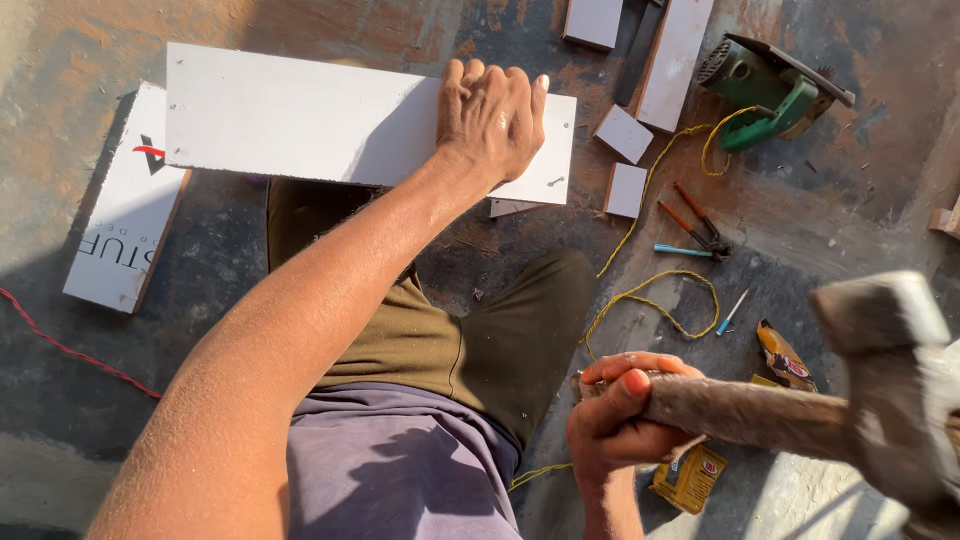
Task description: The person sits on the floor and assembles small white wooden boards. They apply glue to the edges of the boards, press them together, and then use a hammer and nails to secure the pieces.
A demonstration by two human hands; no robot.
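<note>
My left hand (492, 118) presses down on a long white board (290, 118) that lies across the floor in front of my knees. Its fingers are together near the board's right end. My right hand (620, 412) grips the wooden handle of a hammer (880, 395), raised close to the camera at the lower right; the metal head is large and blurred. My legs in olive trousers (470, 340) sit under the board.
A second white board (128, 205) lies under the left end. Small white offcuts (624, 133) and a long strip (676, 60) lie at top centre. A green power saw (765, 92) with yellow cord, pliers (700, 225), a nail (731, 312) and small packets (690, 478) are at right.
</note>
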